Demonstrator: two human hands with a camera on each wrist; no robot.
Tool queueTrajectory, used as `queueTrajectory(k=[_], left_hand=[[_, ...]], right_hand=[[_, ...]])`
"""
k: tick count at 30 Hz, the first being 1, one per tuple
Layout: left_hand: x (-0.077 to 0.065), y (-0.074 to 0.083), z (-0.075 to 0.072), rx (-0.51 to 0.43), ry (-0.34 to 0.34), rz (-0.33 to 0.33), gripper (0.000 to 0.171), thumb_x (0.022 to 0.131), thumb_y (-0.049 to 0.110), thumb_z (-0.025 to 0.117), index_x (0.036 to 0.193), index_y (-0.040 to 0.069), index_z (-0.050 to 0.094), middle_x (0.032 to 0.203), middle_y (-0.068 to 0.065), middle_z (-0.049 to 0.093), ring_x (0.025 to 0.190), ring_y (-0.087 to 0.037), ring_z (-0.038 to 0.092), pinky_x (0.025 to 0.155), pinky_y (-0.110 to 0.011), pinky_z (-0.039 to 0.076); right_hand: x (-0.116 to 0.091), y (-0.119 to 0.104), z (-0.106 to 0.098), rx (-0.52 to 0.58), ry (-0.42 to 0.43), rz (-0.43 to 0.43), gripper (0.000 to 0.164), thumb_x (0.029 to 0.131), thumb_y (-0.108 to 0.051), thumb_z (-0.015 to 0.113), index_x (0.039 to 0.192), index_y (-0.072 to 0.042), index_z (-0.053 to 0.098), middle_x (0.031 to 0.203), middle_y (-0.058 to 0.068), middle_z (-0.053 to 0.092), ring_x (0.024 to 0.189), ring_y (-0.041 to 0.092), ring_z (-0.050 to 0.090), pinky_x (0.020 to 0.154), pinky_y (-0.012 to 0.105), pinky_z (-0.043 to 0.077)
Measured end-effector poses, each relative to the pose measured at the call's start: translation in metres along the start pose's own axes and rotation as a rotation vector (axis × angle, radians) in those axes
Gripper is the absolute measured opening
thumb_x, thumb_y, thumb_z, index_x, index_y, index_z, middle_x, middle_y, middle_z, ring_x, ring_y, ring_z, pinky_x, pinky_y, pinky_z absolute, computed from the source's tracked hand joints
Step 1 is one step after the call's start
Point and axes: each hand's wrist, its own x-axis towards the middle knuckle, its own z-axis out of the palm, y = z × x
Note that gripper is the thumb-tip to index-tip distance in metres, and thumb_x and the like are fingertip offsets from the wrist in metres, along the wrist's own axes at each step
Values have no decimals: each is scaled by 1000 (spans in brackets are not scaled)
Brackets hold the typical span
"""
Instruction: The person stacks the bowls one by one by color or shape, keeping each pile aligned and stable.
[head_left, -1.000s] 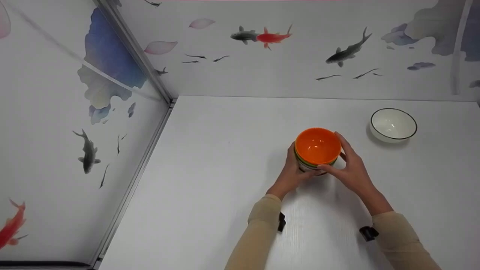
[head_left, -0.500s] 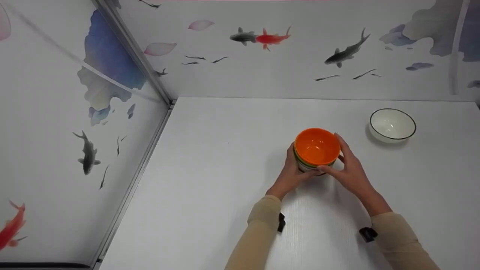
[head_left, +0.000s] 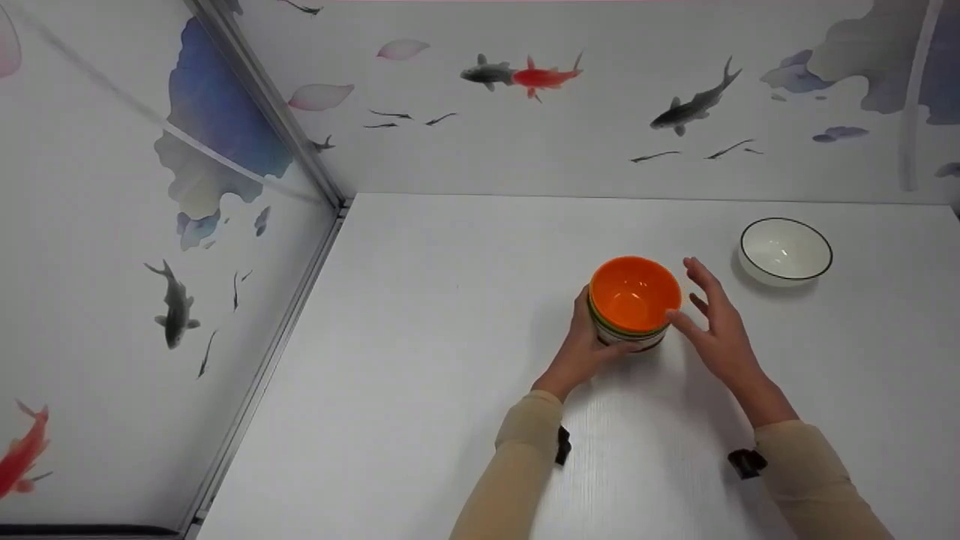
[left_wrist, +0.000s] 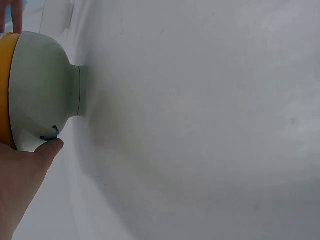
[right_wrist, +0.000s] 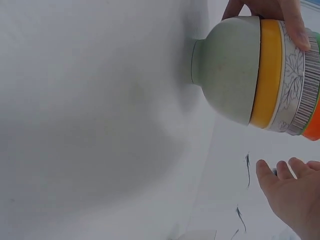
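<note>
A stack of nested bowls stands on the white table. Its orange bowl (head_left: 636, 294) is on top. In the right wrist view, a patterned white bowl (right_wrist: 290, 82), a yellow bowl (right_wrist: 268, 75) and a pale bowl (right_wrist: 227, 70) at the bottom show below it. My left hand (head_left: 583, 346) grips the stack from the left, thumb across its near side. The left wrist view has that thumb against the pale bowl. My right hand (head_left: 718, 337) is just right of the stack with fingers extended and spread, its thumb tip overlapping the orange rim in the head view.
A white bowl with a dark rim (head_left: 785, 251) stands by itself at the back right of the table (head_left: 420, 360). Panels printed with fish, the back one (head_left: 600, 150) and the left one (head_left: 90, 225), border the table.
The right hand has let go of the stack and moved slightly right, its fingers coming away from the rim. The left hand and the bowls have kept their places.
</note>
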Motion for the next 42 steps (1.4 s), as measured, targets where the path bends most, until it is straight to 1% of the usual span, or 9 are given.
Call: queueTrajectory(k=[3, 6, 10, 14, 20, 26, 34, 37, 42], left_hand=[[0, 0, 0, 1, -3, -4, 103, 77, 41, 75, 145, 39, -2, 151, 19, 16, 137, -2, 23, 114, -34, 28], [-1, 3, 0, 5, -3, -5, 103, 78, 38, 74, 146, 37, -3, 152, 16, 15, 138, -4, 22, 114, -36, 27], [-6, 17, -4, -21, -3, 14, 100, 80, 27, 75, 147, 29, 1, 152, 10, 19, 137, -7, 24, 114, -38, 28], [-10, 31, -11, -34, -23, 19, 96, 81, 23, 75, 147, 25, 5, 150, 11, 22, 135, -5, 27, 113, -35, 30], [-9, 33, -14, -47, -52, 46, 98, 81, 22, 75, 147, 21, 4, 151, 8, 21, 137, -7, 26, 114, -34, 28], [-10, 33, -12, -53, -48, 39, 98, 81, 23, 75, 147, 22, 3, 151, 8, 21, 137, -7, 26, 114, -34, 28], [-9, 34, -11, -25, -58, 21, 101, 80, 25, 75, 148, 20, 0, 152, 8, 18, 138, -7, 24, 114, -32, 27], [-7, 29, -9, -15, -42, 32, 100, 80, 24, 75, 147, 23, 1, 152, 8, 18, 138, -7, 24, 113, -32, 29], [-1, 7, -2, 10, -18, 49, 102, 79, 31, 75, 145, 35, -3, 151, 15, 16, 137, -2, 23, 113, -30, 28]], right_hand=[[3, 0, -7, -23, 102, 27, 68, 91, -20, 62, 148, -15, 27, 153, 6, 28, 138, 28, 28, 111, 53, 26], [8, 3, -15, -64, 222, 52, 66, 90, -24, 63, 146, -14, 30, 151, 4, 28, 138, 22, 27, 116, 43, 22], [14, 14, -26, -144, 350, 45, 70, 86, -25, 68, 145, -13, 31, 152, 3, 24, 140, 15, 21, 118, 36, 15], [20, 31, -36, -261, 400, 81, 81, 84, -29, 71, 147, -12, 23, 155, 4, 14, 142, 16, 12, 118, 39, 12], [29, 50, -51, -386, 433, 236, 96, 81, -38, 71, 150, -16, 9, 157, 4, 0, 143, 19, 2, 118, 44, 10], [36, 65, -69, -427, 407, 376, 110, 75, -47, 72, 151, -15, -1, 157, 8, -11, 144, 27, -5, 117, 52, 9], [43, 77, -88, -379, 307, 554, 119, 76, -60, 64, 148, -13, -18, 154, 14, -22, 142, 37, -12, 114, 57, 10], [45, 82, -92, -316, 259, 572, 119, 78, -57, 64, 147, -13, -23, 154, 14, -23, 142, 37, -12, 114, 56, 8], [50, 89, -97, -206, 193, 574, 116, 82, -50, 62, 144, -15, -29, 153, 14, -25, 142, 35, -12, 116, 51, 1]])
